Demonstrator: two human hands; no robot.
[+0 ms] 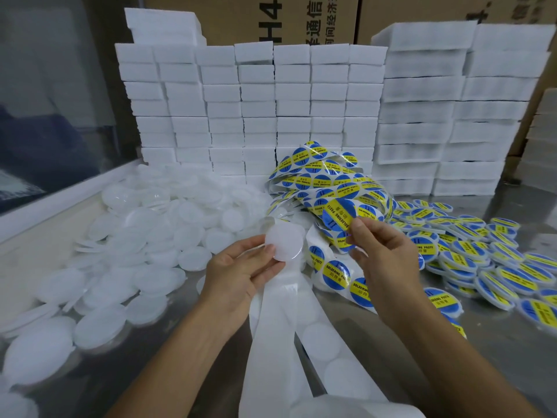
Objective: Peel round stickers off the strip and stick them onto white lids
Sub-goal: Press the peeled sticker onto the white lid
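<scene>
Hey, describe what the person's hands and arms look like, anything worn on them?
Both hands are bare: the left hand and right hand show no gloves, rings or watch. The forearms are uncovered as far as the picture shows, with no sleeves in view. Fingernails are short and unpainted.

Even, cool overhead light fills the scene, leaving only soft, faint shadows. The steel table (497, 342) shows dull sheen at near right, and the glossy sticker strip (328, 179) catches small glints. Wide-angle distortion bows the far stacks of white foam blocks (271, 110) outward. The left edge is dim and soft; bright white lids (126, 242) lose detail.
</scene>
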